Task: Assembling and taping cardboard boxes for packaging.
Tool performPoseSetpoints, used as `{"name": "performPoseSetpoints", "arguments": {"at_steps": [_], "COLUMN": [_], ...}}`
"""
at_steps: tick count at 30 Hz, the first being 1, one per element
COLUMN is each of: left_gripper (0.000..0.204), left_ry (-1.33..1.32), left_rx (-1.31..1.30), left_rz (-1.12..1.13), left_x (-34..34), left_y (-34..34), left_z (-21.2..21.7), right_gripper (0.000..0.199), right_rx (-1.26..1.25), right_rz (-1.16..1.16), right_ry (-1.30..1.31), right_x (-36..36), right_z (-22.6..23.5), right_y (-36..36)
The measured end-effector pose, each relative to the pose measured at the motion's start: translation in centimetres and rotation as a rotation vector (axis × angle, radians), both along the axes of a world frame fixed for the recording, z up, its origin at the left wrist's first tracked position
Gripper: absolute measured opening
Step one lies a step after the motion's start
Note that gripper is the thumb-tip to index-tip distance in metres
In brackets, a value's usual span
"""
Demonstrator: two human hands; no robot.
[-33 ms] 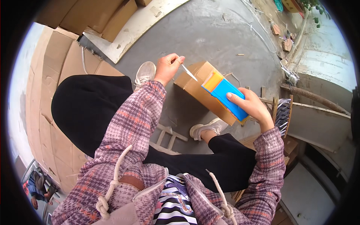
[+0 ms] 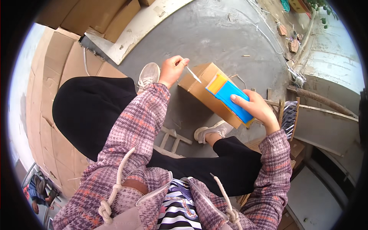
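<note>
My left hand [image 2: 173, 70] is closed, with thumb and fingertips pinching one end of a thin white strip [image 2: 194, 74]. The strip slants down to the right, its lower end near the end of a blue and orange box [image 2: 232, 100]. Around the near right part of that flat box, my right hand [image 2: 257, 108] is wrapped, thumb on the blue face; its other fingers are mostly hidden underneath. Behind and below the box is a brown cardboard carton [image 2: 199, 82] on the floor, between my feet. I cannot tell whether the box touches it.
Flattened cardboard [image 2: 55, 142] lies along the left side. Larger cartons [image 2: 96, 17] are at the upper left by a white board [image 2: 132, 34]. A small wooden frame [image 2: 174, 140] lies between my legs. Wooden pieces and a pole [image 2: 326, 100] are on the right.
</note>
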State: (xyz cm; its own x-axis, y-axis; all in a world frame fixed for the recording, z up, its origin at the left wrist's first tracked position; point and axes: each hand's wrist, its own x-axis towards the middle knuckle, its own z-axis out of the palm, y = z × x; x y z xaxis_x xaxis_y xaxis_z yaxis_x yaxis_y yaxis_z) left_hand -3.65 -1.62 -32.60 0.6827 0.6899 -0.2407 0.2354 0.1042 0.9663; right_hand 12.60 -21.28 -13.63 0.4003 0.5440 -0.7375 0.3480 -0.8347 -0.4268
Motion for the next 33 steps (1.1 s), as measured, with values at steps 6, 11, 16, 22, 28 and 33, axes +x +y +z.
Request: {"name": "performPoseSetpoints", "arguments": {"at_steps": [6,11,16,22,28,33], "left_gripper": [0.025,0.026,0.023,0.028,0.063,0.076], "left_ry": [0.115,0.228,0.286,0.59,0.08,0.263], "left_rx": [-0.048,0.309,0.339,0.378,-0.032,-0.12], "left_rz": [0.008,-0.06,-0.224,-0.297,-0.299,-0.361], "left_x": [0.7,1.0,0.8,-0.9,0.7,0.8], "left_y": [-3.0,-4.8,-3.8,-3.5,-7.1,-5.7], "left_z": [-3.4,-3.8,-4.2,-4.0,2.4,0.5], "right_gripper": [0.069,0.07,0.07,0.07,0.065,0.071], "right_rx": [-0.131,-0.162,-0.206,-0.195,-0.214,-0.196], "right_rz": [0.022,0.029,0.039,0.045,0.026,0.046], "right_ry": [-0.007,0.001,-0.008,-0.036,0.019,0.0], "right_x": [0.3,0.2,0.1,0.1,0.4,0.3], "right_z": [-1.2,-2.1,-2.1,-2.8,-2.8,-3.0], "right_y": [0.9,1.7,2.2,1.7,1.8,1.9]}}
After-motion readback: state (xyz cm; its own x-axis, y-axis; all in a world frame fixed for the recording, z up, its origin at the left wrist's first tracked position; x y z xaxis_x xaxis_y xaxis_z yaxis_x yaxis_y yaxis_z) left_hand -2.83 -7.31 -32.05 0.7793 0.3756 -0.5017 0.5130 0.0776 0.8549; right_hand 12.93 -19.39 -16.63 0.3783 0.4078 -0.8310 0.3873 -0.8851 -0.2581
